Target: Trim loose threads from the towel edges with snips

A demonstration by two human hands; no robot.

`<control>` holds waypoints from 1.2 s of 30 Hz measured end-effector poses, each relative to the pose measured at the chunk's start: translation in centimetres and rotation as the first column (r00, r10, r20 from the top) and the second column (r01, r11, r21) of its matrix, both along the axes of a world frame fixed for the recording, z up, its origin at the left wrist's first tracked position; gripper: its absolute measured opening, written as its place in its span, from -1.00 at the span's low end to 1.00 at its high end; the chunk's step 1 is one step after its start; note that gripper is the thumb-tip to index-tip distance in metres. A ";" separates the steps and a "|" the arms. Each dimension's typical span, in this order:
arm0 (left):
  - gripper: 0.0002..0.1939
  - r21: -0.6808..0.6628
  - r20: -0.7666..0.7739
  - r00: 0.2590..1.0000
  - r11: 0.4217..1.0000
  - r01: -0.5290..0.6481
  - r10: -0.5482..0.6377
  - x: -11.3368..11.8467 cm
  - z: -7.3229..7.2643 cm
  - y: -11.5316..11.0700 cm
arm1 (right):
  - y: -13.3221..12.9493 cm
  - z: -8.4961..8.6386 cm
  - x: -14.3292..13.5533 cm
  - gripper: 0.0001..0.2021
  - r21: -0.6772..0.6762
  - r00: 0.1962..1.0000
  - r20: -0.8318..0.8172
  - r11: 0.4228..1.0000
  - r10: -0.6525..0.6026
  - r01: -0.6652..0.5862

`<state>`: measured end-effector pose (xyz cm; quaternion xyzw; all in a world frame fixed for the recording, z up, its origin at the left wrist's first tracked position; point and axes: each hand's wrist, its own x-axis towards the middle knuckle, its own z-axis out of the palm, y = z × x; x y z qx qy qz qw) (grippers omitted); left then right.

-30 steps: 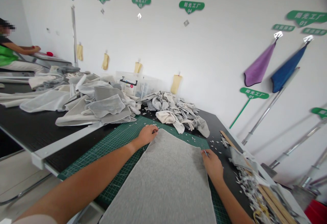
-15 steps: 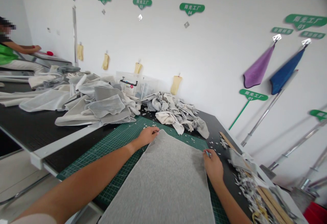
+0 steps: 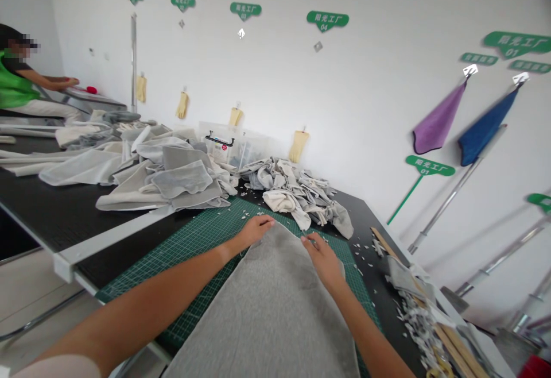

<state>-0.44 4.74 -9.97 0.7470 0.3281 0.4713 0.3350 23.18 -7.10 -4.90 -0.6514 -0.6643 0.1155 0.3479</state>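
Note:
A large grey cloth (image 3: 275, 309) lies over the green cutting mat (image 3: 224, 223), its near part running out of the bottom of the view. My left hand (image 3: 257, 230) pinches the cloth's far left corner. To the right, my right hand (image 3: 321, 254) has its thumb and fingers closed on the far edge of the same cloth. A short gap separates the two hands. The cloth's far right corner shows just behind my right wrist.
Two heaps of grey cloths, one left (image 3: 172, 171) and one centre (image 3: 297, 191), lie beyond the mat. Clear plastic boxes (image 3: 221, 145) stand behind. Scraps (image 3: 415, 315) and wooden strips (image 3: 460, 349) lie right. A person (image 3: 21, 85) sits far left.
My right hand has moved left along the cloth's far edge, closer to my left hand. The small blue item seen in its fingers earlier no longer shows. The view has shifted slightly.

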 end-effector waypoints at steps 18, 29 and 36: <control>-0.62 -0.029 -0.021 0.984 0.984 0.178 -0.179 -0.2 0.0 0.1 | 2.2 -2.8 -5.4 -0.53 0.036 0.988 0.151 0.999 0.013 -0.019; -0.62 -0.080 -0.043 0.973 0.971 0.224 -0.228 -0.3 0.0 0.0 | 1.7 -2.4 -6.0 -0.52 -0.008 0.972 0.232 0.999 0.035 -0.034; -0.63 -0.082 -0.042 0.965 0.964 0.254 -0.258 -0.3 -0.3 0.4 | 1.9 -2.6 -6.0 -0.52 -0.001 0.966 0.258 0.999 0.034 -0.035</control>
